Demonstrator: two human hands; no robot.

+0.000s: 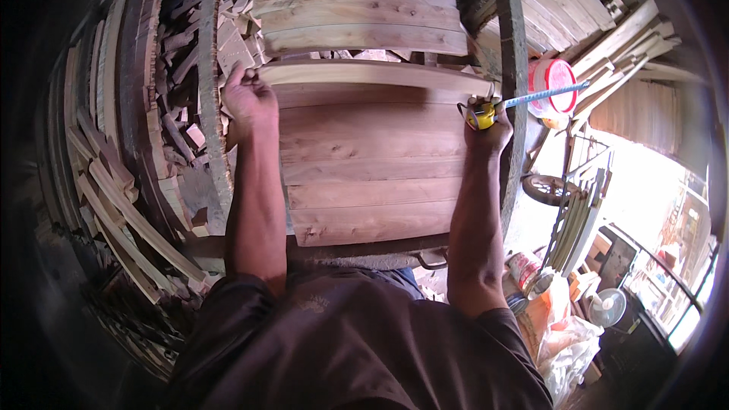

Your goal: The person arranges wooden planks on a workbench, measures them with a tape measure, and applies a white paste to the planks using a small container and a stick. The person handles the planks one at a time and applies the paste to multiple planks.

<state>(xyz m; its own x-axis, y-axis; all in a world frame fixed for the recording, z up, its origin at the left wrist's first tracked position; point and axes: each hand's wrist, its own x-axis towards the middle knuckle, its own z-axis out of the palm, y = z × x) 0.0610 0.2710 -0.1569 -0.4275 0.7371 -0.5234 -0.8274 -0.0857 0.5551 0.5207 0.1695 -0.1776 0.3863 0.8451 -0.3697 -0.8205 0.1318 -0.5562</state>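
A long wooden board (370,74) lies crosswise beyond a panel of joined planks (370,171). At its left end is my left hand (250,97), fingers curled near the board; whether they grip it is unclear. My right hand (490,125) holds a yellow tape measure (480,116) by the board's right end. The tape's blade (547,94) sticks out to the right, past the upright dark beam. Farther off, another set of planks (364,11) lies side by side.
Wood offcuts (236,48) are heaped at the left behind a rough beam (211,97). Long wooden strips (136,222) lean at the far left. On the right are a dark beam (512,40), a red-rimmed bucket (561,86), a wheel (549,189) and plastic bags (566,347).
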